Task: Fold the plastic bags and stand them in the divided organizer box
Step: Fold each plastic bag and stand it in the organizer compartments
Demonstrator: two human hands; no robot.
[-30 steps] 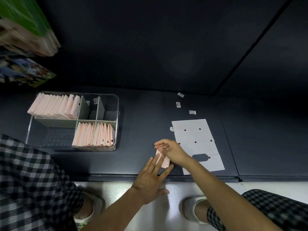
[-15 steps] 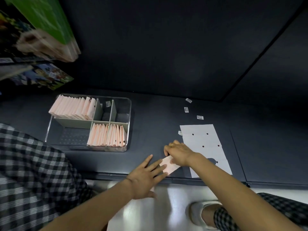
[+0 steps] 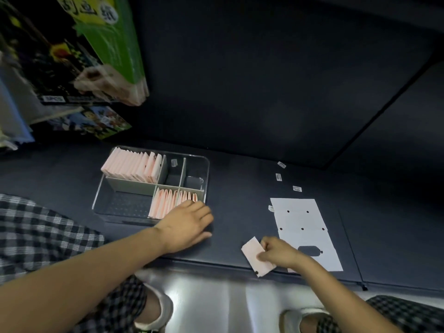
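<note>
A dark blue-grey counter (image 3: 240, 212) runs under a dark wall; the right hand (image 3: 280, 253) pinches a folded pink bag (image 3: 254, 257) near the front edge, beside a flat white bag (image 3: 305, 227); the left hand (image 3: 186, 224), fingers relaxed and together, touches the pink bags standing in the clear organizer box (image 3: 206, 169); small labels (image 3: 278, 177) lie scattered behind; shiny floor below.

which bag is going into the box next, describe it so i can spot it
On the dark table, look right of the clear box, near the front edge beside the white sheet. The folded pink bag is pinched in the right hand, alone outside the box.
</note>
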